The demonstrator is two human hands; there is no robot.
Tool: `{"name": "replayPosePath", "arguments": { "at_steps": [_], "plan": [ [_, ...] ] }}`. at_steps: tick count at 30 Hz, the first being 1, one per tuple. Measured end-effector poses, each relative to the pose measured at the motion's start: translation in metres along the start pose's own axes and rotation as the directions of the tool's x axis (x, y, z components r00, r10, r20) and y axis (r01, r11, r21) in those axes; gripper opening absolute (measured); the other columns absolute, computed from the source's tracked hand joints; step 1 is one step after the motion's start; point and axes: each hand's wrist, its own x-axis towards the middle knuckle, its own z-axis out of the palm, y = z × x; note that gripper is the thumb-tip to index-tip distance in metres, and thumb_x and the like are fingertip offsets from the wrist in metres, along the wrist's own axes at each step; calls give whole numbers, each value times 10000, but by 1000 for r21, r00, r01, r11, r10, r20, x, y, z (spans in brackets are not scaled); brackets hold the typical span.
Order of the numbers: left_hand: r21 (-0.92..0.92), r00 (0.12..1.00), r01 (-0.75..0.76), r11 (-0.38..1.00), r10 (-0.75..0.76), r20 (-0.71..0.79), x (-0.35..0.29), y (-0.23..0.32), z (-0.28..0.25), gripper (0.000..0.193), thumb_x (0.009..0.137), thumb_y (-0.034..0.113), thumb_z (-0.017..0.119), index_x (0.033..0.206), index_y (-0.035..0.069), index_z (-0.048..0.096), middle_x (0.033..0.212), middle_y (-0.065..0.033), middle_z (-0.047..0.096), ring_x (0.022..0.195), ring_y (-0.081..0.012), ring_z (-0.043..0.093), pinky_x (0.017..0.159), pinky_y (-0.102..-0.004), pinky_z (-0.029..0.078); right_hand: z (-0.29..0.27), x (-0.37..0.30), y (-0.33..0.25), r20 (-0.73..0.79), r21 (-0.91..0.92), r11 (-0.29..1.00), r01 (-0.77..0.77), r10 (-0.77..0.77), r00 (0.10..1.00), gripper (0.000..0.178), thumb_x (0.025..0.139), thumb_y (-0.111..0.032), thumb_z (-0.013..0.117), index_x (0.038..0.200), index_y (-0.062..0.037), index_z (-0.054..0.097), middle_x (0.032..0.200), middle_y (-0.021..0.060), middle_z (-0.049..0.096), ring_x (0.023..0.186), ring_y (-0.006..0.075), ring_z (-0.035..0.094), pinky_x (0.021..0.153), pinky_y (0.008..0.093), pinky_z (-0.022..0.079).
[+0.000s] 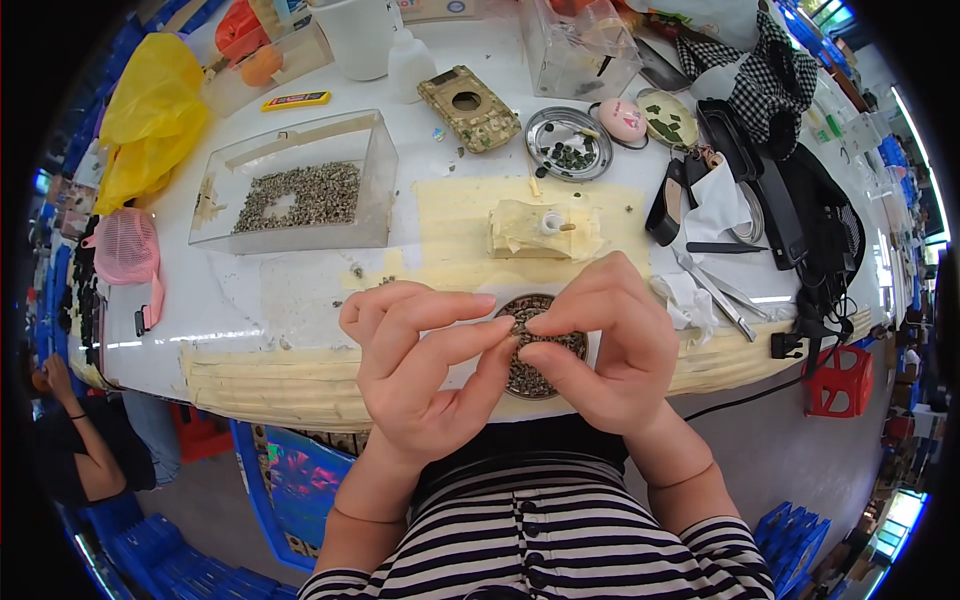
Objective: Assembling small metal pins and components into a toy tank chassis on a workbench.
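Observation:
Over a round dish (548, 385) filled with small brown-grey pieces, my two hands meet fingertip to fingertip. My left hand (430, 360) is closed in a pinch, thumb and index finger together, its other fingers raised. Opposite it, my right hand (612, 345) has index finger and thumb curled around the same spot. Whatever sits between the fingertips is too small to make out. Just beyond the dish stands a block wrapped in masking tape (510, 235), with a small white cylinder (551, 222) on top.
A clear box (390, 215) of similar pieces stands at left. Farther back lie a camouflage-coloured model hull (485, 125) and a metal dish (535, 125) with dark green bits. Tweezers (718, 295), a black strap (665, 205) and cables are at right; a yellow bag (150, 110) is far left.

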Motion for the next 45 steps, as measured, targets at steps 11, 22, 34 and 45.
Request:
{"name": "replayPosePath", "arguments": {
  "at_steps": [11, 22, 34, 45],
  "plan": [
    [-96, 1000, 17, 995, -19, -16, 0, -2, -1, 298, 668, 64, 837, 944, 162, 779, 997, 4, 684, 871, -208, 544, 833, -338, 367, 3, -4, 1, 92, -6, 999, -41, 42, 995, 166, 762, -78, 813, 916, -51, 758, 801, 46, 661, 723, 201, 579, 647, 302, 459],
    [-56, 1000, 19, 998, -19, 14, 0, -2, 0, 291, 666, 65, 837, 935, 159, 782, 1009, 10, 684, 884, -212, 544, 846, -341, 359, 2, -6, 2, 10, 45, 996, -72, 72, 997, 190, 729, -53, 831, 894, -55, 735, 794, 39, 652, 723, 203, 575, 635, 307, 451],
    [-95, 999, 30, 995, -31, -9, -1, -3, -1, 288, 685, 83, 836, 954, 171, 786, 1000, 15, 682, 883, -206, 538, 846, -340, 365, 4, -4, 0, 50, -43, 999, -19, 21, 999, 154, 742, -52, 820, 875, -53, 742, 801, 46, 661, 727, 206, 587, 644, 308, 460],
    [-63, 1000, 18, 998, -17, 18, -1, -3, -1, 294, 673, 91, 838, 951, 172, 787, 1005, 15, 686, 881, -207, 544, 856, -343, 349, 3, -7, 2, 17, 70, 991, -109, 109, 994, 141, 749, -44, 816, 844, -46, 712, 794, 56, 649, 732, 212, 587, 660, 307, 459]
  ]
}}
